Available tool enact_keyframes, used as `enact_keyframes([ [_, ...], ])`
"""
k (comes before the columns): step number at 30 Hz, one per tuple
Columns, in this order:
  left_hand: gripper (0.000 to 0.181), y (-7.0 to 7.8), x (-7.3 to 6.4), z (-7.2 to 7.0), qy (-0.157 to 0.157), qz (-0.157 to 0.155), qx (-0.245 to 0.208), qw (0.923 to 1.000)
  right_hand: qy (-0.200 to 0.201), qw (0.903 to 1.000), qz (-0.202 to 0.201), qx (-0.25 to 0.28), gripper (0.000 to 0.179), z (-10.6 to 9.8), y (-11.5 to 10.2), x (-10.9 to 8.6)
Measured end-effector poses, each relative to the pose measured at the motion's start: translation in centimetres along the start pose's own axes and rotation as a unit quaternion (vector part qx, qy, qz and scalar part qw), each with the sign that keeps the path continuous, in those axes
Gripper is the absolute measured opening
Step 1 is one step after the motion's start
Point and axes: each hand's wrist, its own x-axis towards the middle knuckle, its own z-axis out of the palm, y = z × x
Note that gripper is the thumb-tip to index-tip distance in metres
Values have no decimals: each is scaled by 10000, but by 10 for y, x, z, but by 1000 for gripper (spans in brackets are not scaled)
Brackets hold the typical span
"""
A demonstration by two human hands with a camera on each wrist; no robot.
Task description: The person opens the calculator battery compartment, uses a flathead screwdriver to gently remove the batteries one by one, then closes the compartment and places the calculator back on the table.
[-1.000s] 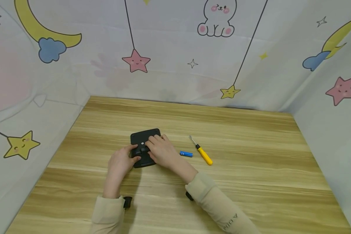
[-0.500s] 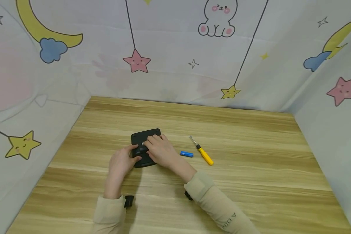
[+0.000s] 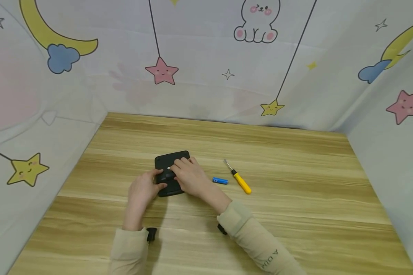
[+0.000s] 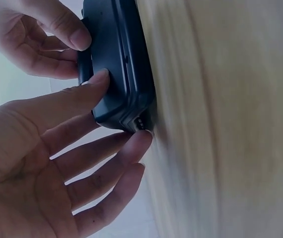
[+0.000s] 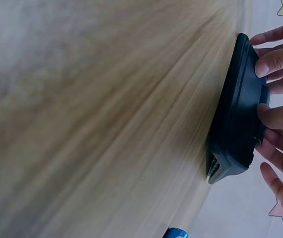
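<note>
A flat black device [image 3: 172,157] with rounded corners lies on the wooden table, a raised bar across its upturned face and a small white spot near its middle. My left hand [image 3: 142,190] holds its left side, thumb on the near side of the bar and forefinger on the far side. My right hand [image 3: 190,177] has its fingers curled over the right part of the bar and covers that part from above. In the right wrist view, the right thumb [image 5: 275,118] presses against the bar. What lies under the right fingers is hidden.
A blue cylindrical battery [image 3: 220,180] lies to the right of the device. Beyond it is a screwdriver [image 3: 241,183] with a yellow handle. A printed cloth [image 3: 199,91] hangs behind the wooden table [image 3: 296,183] and along both sides.
A second ago the raised bar showed a notch near the right fingers; now it looks continuous. The right fingertips have shifted slightly. Battery and screwdriver lie as before.
</note>
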Motion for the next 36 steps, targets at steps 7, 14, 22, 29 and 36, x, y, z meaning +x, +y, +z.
enact_keyframes([
  [7, 52, 1, 3, -4, -145, -112, 83, 9998, -88, 9998, 66, 144, 27, 2, 1, 1],
  [14, 52, 1, 3, -5, -180, -169, 46, 9997, -222, 9974, 297, 624, 26, 6, 2, 2],
  [22, 53, -2, 4, -4, -183, -174, 25, 9997, -273, 9924, 327, 1154, 24, 6, 5, 6],
  [29, 53, -2, 4, -4, -142, -150, 28, 9998, -358, 9875, 295, 1509, 23, 6, 11, 7],
  [36, 53, -3, 4, -3, -164, -181, 55, 9997, -416, 9869, 266, 1536, 24, 6, 12, 7],
])
